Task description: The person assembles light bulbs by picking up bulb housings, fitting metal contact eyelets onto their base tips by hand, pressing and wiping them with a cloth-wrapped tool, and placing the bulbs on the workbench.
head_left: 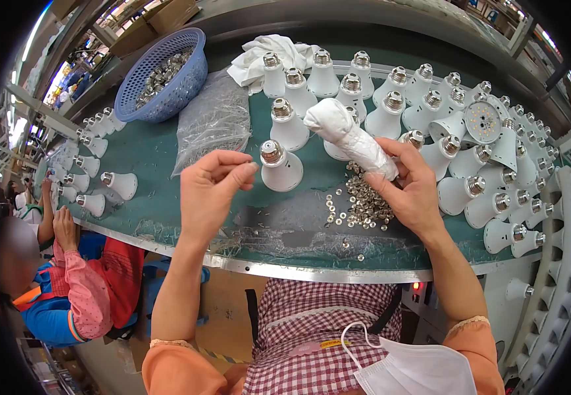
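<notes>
My right hand [407,187] grips a club-shaped tool wrapped in white cloth [358,141], its thick rounded end pointing up and to the left. My left hand [216,187] is closed in a pinch, thumb against fingers; anything between the fingertips is too small to make out. Just right of those fingertips, a white bulb housing with a metal screw cap [282,168] stands upright, apart from the hand. Below the tool lies a pile of small round metal contacts [367,201], with several scattered at its left. More upright white bulb housings [288,128] stand behind.
A blue basket of metal caps [193,72] and a clear plastic bag [216,112] lie at the back left, near a white cloth [259,56]. Many bulb housings crowd the right; several lie at left. Another person [78,283] sits left. The table's metal edge [311,273] runs before me.
</notes>
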`<state>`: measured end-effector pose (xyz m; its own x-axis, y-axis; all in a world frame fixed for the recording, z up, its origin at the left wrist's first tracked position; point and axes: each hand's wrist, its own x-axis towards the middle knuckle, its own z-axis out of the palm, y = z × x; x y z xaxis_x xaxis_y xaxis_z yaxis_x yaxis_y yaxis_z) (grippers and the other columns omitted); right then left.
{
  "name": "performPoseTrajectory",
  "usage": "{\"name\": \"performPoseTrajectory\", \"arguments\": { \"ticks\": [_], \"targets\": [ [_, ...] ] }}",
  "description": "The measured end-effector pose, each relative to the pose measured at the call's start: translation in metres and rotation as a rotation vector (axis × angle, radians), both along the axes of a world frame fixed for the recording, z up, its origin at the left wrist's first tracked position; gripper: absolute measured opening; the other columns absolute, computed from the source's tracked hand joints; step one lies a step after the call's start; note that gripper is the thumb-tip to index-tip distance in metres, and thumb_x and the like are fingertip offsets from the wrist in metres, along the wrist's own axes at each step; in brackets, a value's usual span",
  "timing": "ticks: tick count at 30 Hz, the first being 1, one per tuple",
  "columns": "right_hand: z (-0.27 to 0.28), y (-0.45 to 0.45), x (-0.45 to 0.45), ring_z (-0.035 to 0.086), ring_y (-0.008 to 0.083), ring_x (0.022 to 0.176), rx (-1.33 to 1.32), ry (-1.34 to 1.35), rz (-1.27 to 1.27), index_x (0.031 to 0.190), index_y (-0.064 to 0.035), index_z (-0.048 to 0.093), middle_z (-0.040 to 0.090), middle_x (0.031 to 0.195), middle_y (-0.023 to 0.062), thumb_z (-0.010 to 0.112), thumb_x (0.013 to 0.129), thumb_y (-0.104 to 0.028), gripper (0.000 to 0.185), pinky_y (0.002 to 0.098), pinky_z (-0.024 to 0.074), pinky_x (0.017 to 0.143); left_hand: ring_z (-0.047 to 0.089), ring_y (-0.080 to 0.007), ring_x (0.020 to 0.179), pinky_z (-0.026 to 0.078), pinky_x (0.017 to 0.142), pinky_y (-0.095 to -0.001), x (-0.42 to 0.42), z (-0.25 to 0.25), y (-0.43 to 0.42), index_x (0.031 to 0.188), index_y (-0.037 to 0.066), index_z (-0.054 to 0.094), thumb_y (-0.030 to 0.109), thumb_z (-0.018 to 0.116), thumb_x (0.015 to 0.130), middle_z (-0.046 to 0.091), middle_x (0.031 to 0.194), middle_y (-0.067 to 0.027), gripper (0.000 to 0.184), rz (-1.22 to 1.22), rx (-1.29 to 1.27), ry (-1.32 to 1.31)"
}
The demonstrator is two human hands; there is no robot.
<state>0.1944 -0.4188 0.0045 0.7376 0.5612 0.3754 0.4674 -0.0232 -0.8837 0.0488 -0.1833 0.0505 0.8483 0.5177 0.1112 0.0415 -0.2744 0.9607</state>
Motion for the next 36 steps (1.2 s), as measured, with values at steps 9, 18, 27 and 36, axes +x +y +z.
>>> {"name": "performPoseTrajectory", "arguments": {
  "ticks": [9, 18, 27, 36],
  "targets": [
    [0.023, -0.003, -0.009, 0.054, 0.0067, 0.078, 0.052, 0.534, 0.123, 0.114, 0.0037, 0.052, 0.058, 0.093, 0.0040, 0.066, 0.081, -0.014, 0.040, 0.0205, 0.0441, 0.067, 0.059, -0.0108, 0.072, 0.048, 0.065, -0.0224, 0.018, 0.008, 0.006, 0.094, -0.002, 0.063, 0.006, 0.062, 0.083, 0.065, 0.083, -0.0074, 0.013, -0.017, -0.092, -0.125],
    [0.019, -0.004, -0.007, 0.052, 0.0062, 0.081, 0.024, 0.537, 0.148, 0.115, 0.0045, 0.051, 0.057, 0.094, 0.0034, 0.064, 0.083, -0.014, 0.039, 0.0218, 0.0435, 0.070, 0.058, -0.0108, 0.070, 0.046, 0.063, -0.0221, 0.032, 0.000, -0.001, 0.089, 0.000, 0.065, 0.001, 0.063, 0.080, 0.063, 0.081, -0.0049, 0.009, 0.003, 0.633, -0.201],
    [0.019, -0.004, -0.006, 0.052, 0.0072, 0.082, 0.077, 0.544, 0.151, 0.114, 0.0046, 0.051, 0.057, 0.096, 0.0035, 0.065, 0.082, -0.014, 0.039, 0.0227, 0.0437, 0.073, 0.060, -0.0141, 0.072, 0.046, 0.062, -0.0235, 0.032, -0.014, -0.002, 0.087, 0.001, 0.067, 0.000, 0.064, 0.078, 0.064, 0.082, -0.0078, 0.009, 0.040, 0.746, -0.300],
    [0.020, -0.004, -0.008, 0.054, 0.0071, 0.082, 0.041, 0.483, 0.201, 0.115, 0.0025, 0.050, 0.059, 0.095, 0.0053, 0.066, 0.081, -0.014, 0.042, 0.0222, 0.0448, 0.072, 0.060, -0.0136, 0.072, 0.047, 0.063, -0.0248, 0.031, -0.003, 0.006, 0.084, 0.000, 0.067, 0.009, 0.066, 0.079, 0.064, 0.084, -0.0063, 0.010, -0.076, 0.197, -0.156]
  ]
}}
